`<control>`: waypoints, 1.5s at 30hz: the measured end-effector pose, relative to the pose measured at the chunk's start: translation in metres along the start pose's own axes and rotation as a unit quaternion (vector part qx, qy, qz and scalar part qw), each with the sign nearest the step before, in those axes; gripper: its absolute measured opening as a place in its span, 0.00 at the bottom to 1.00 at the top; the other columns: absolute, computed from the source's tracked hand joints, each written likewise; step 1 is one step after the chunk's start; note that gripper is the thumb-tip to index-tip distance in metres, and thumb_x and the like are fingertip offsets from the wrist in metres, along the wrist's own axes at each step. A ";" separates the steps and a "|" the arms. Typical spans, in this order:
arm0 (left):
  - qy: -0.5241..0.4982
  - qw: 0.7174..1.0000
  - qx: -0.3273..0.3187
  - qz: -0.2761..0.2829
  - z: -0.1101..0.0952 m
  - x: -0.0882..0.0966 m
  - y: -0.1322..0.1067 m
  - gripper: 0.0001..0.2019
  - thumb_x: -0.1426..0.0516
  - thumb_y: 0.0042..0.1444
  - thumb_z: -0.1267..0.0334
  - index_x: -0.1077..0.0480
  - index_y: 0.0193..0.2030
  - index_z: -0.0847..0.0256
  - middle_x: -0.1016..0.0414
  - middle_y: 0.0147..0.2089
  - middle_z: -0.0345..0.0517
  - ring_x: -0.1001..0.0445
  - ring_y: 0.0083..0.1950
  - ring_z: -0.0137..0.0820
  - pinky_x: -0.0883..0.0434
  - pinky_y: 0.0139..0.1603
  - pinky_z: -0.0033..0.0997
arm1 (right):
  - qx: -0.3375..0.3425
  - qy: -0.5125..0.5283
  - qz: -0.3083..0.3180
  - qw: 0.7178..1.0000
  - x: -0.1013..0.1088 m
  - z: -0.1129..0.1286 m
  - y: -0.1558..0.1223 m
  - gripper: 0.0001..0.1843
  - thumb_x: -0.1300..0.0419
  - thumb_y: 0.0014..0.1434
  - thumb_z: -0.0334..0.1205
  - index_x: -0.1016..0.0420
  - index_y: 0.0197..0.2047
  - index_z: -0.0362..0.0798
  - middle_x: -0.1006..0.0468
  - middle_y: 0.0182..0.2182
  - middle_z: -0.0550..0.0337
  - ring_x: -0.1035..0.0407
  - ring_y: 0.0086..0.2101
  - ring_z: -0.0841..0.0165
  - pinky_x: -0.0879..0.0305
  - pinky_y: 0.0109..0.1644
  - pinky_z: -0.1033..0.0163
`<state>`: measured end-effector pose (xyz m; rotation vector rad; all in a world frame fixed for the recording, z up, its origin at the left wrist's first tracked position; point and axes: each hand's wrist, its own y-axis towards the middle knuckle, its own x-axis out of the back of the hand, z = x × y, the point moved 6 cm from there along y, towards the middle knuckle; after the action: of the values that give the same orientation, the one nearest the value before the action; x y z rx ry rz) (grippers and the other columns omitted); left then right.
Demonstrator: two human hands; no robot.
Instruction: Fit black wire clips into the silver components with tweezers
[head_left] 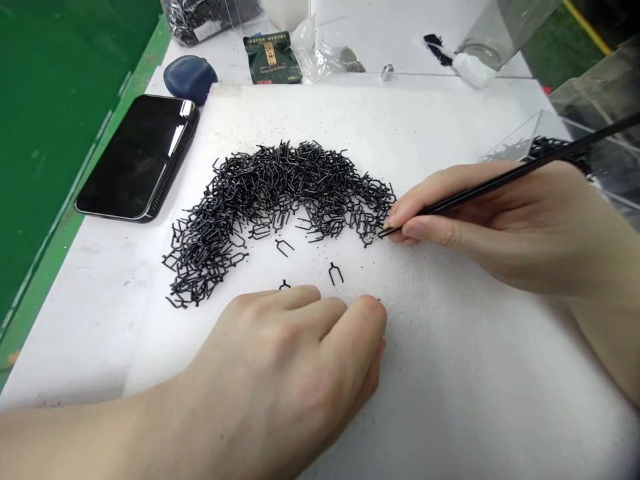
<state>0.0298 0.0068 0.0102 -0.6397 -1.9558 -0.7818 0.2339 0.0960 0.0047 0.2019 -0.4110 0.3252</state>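
A curved heap of small black two-pronged fork-shaped pieces (pixel 290 175) lies on the white work surface (pixel 450 373). My right hand (pixel 500 227) is closed around a thin black pen-like stick (pixel 480 192), pinched near its lower end. The stick's tip touches or almost touches the pieces at the heap's right end. In front of the heap, my left hand (pixel 305 360) rests low with its fingers curled in. Whatever those fingers may hold is hidden beneath the hand. One loose forked piece (pixel 335 273) lies just beyond my left knuckles, and another (pixel 284 247) sits nearer the heap.
At left lie a black phone (pixel 137 157) and a dark blue rounded object (pixel 190 79). Behind the heap are a green packet (pixel 273 59) and clear plastic bags (pixel 320 60). A clear box (pixel 540 133) with black pieces stands beyond my right hand, below a clear container (pixel 500 33).
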 end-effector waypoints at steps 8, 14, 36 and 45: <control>-0.004 1.000 -0.003 0.001 -0.002 0.001 0.000 0.11 0.42 0.78 0.75 0.19 0.46 0.62 0.30 0.28 0.32 0.32 0.24 0.33 0.35 0.23 0.43 | 0.004 -0.009 -0.005 1.000 0.002 -0.001 0.000 0.02 0.19 0.66 0.38 0.04 0.40 0.56 0.06 0.38 0.60 0.12 0.39 0.64 0.11 0.47 0.59; -0.002 1.000 -0.002 -0.001 -0.001 0.000 0.000 0.10 0.42 0.77 0.74 0.18 0.46 0.62 0.31 0.28 0.32 0.33 0.24 0.33 0.35 0.23 0.44 | -0.001 -0.003 -0.003 1.000 0.001 -0.002 -0.001 0.04 0.18 0.66 0.39 0.05 0.39 0.58 0.06 0.38 0.63 0.13 0.39 0.66 0.13 0.47 0.61; 0.006 1.000 -0.002 0.003 -0.001 0.000 0.000 0.11 0.42 0.76 0.75 0.18 0.45 0.62 0.30 0.28 0.32 0.32 0.24 0.33 0.36 0.23 0.43 | 0.010 0.023 0.002 1.000 0.000 -0.003 0.001 0.06 0.19 0.66 0.36 0.05 0.39 0.59 0.06 0.37 0.69 0.12 0.39 0.73 0.15 0.46 0.71; 0.003 1.000 -0.004 0.001 0.000 0.001 0.000 0.12 0.42 0.77 0.74 0.18 0.45 0.62 0.30 0.28 0.32 0.33 0.24 0.32 0.36 0.23 0.42 | 0.017 -0.006 0.001 1.000 0.002 -0.003 -0.002 0.07 0.20 0.69 0.37 0.05 0.41 0.62 0.06 0.39 0.67 0.10 0.41 0.65 0.11 0.47 0.58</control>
<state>0.0291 0.0068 0.0115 -0.6430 -1.9469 -0.7890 0.2372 0.0955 0.0022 0.2366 -0.4172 0.3332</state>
